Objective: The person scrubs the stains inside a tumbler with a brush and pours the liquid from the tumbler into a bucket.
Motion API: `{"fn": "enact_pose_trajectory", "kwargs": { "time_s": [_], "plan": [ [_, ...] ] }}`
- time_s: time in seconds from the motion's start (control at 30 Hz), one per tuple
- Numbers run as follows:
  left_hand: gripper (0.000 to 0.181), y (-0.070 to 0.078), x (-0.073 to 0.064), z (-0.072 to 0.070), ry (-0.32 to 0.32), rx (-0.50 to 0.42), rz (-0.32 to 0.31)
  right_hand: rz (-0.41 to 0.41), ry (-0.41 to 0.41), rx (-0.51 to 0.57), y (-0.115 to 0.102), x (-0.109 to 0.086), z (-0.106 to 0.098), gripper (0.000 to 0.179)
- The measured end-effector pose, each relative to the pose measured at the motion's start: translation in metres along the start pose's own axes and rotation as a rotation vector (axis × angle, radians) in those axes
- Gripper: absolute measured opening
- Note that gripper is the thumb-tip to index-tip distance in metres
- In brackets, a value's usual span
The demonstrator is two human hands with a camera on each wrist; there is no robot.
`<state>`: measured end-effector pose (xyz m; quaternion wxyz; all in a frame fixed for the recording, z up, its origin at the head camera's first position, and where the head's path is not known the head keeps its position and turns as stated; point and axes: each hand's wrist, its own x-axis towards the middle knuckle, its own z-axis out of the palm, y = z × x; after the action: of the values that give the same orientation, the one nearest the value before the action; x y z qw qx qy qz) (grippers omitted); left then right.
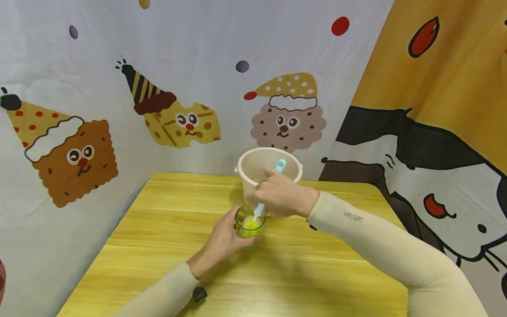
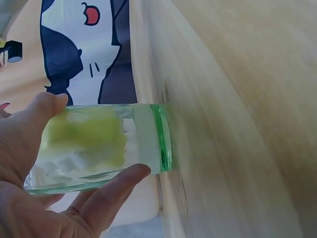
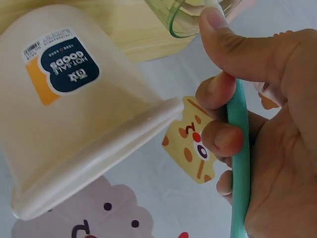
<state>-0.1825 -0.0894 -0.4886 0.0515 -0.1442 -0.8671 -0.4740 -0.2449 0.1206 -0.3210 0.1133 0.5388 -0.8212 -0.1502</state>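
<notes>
A green-tinted drinking glass [image 2: 147,139] stands upright on the table, and my left hand [image 1: 225,240] holds it around the side, thumb and fingers on opposite walls. With my right hand [image 1: 282,193] I grip the turquoise handle [image 3: 240,163] of a cup brush, its thumb pointing down toward the glass. The brush's white neck [image 1: 259,210] slants in through the rim. Inside the glass is its soft yellow and white head [image 2: 91,131], blurred in the left wrist view. The handle's top end [image 1: 281,165], with a hole in it, sticks up above the right hand.
A cream bucket [image 1: 247,169] stands just behind the glass, partly hidden by my right hand; a label [image 3: 72,69] is on its side. The wood-grain table [image 1: 166,220] extends on both sides. A cartoon-printed cloth [image 1: 190,57] hangs behind the table.
</notes>
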Motion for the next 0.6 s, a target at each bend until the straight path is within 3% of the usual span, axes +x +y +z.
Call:
{"fn": "enact_pose_trajectory", "kwargs": {
  "time_s": [0.37, 0.6],
  "plan": [
    [0.085, 0.003, 0.000, 0.000, -0.002, -0.002, 0.026, 0.131, 0.044, 0.115, -0.001, -0.013, 0.011, 0.039],
    [0.086, 0.005, -0.001, 0.001, 0.011, 0.019, 0.020, 0.270, 0.080, 0.175, -0.009, -0.020, 0.016, 0.040]
  ]
}}
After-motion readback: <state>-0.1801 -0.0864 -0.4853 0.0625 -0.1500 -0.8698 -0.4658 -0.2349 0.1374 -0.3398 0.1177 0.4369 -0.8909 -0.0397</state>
